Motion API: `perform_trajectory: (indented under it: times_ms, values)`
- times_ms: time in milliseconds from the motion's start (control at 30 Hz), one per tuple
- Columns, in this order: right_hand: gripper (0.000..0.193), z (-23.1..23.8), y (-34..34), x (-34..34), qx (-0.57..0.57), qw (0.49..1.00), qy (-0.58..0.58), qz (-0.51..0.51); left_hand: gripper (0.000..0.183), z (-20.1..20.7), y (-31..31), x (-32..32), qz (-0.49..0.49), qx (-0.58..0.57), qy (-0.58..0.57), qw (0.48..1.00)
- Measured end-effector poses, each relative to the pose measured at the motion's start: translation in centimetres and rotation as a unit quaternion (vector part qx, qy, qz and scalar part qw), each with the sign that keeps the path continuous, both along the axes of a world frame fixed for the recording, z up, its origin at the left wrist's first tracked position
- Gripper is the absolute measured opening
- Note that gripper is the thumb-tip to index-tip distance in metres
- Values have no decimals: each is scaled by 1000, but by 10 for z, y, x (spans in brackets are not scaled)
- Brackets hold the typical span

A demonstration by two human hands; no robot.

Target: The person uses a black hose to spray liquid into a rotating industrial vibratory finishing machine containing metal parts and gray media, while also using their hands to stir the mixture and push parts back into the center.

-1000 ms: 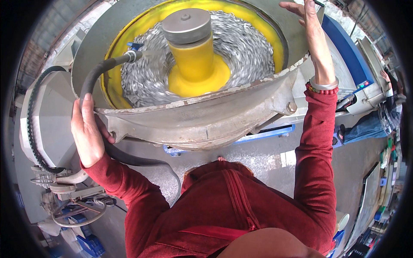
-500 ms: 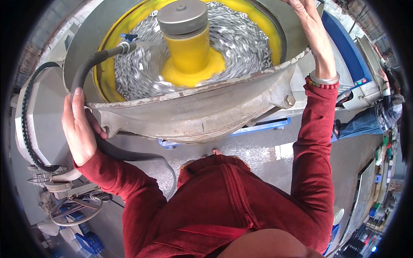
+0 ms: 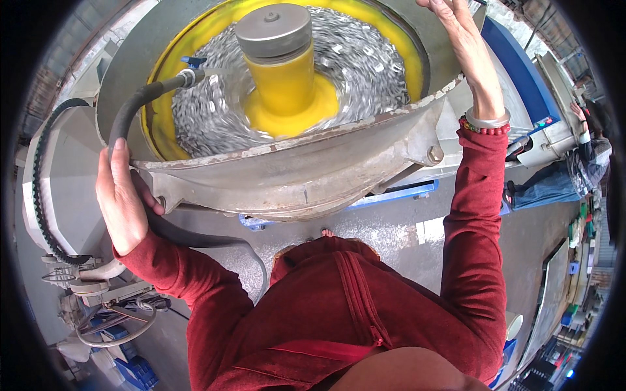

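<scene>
I had the large grey bowl (image 3: 293,189) before me, its chipped near rim curving across, its far edge running out of my view. Between the bowl and the wearer's red top (image 3: 326,293), a strip of grey floor (image 3: 391,228) gave some open room; a pale housing (image 3: 78,163) stood near the bowl's left side, a blue panel (image 3: 521,72) bounded its right, and another person (image 3: 554,189) was beyond that. Inside the bowl I saw small silvery pieces (image 3: 365,65), blurred, around a yellow column (image 3: 280,85) with a grey cap. The dark hose (image 3: 134,101), matt and smooth, lay across the bowl's left rim. Its long axis was bent: from the nozzle end it arched leftward over the rim, then ran below the bowl toward the wearer. That end pointed right, toward the bowl's middle, with a faint spray before it. The left hand (image 3: 124,202) was cupped round the hose at the bowl's left rim; the right hand (image 3: 466,45) had its fingers loosely spread by the right rim, and I could not tell whether it touched. Smallest were the metal fitting (image 3: 188,79) and blue valve handle (image 3: 193,62), just inside the bowl's left rim
</scene>
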State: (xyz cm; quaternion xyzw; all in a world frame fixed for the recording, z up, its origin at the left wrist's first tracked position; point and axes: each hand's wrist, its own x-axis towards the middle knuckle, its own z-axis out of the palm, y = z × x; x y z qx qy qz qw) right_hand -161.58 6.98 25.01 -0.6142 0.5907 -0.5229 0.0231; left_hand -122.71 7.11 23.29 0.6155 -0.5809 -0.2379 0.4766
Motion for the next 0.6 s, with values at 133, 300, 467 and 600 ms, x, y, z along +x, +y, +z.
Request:
perform_trajectory:
  times_ms: [133, 300, 467, 600]
  values:
    - [64, -4, -9, -22, 35, 999, 42, -4, 39, 1, 0, -3, 2, -1, 7, 1000]
    - [66, -7, -9, -19, 33, 999, 27, 11, 39, 0, 2, -1, 0, 0, 8, 1000]
    - [68, -4, -1, -3, 15, 999, 29, 3, 38, -3, 4, 4, 7, -3, 12, 1000]
    - [72, -7, -3, -13, 25, 999, 40, -17, 38, -1, -1, 1, 1, 10, 27, 1000]
